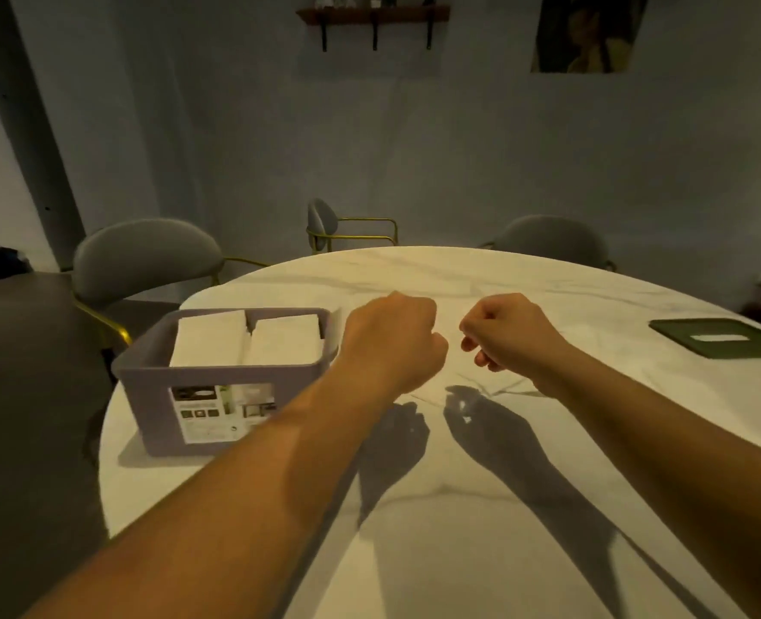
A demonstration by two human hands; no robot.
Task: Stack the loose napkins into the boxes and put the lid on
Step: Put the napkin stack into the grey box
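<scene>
Reaching forward from 6 o'clock, both bare forearms cross the white marble table (459, 551), casting sharp shadows on it. The left hand (396, 341) and right hand (510, 332) hover just apart at the table's middle, knuckles up. The fingers (481, 355) of both are clenched into fists, and nothing shows inside either. Faint creases on the table under them may be a loose napkin, but white on white makes that impossible to tell. At 9 o'clock of the left hand, just beside it near the table's edge, stands the grey box (155, 395). It holds napkins (211, 339) in two neat stacks side by side that rise about level with the rim, so the filling looks mostly done. The green lid (673, 337) lies flat at 3 o'clock, well apart from the box, probably kept out of the way while the napkins go in. Fitting it looks like the main step left, and the right hand is nearer to it. Grey chairs (146, 256) ring the far side from 10 to 1 o'clock, and a shelf (372, 13) hangs on the wall at 12.
</scene>
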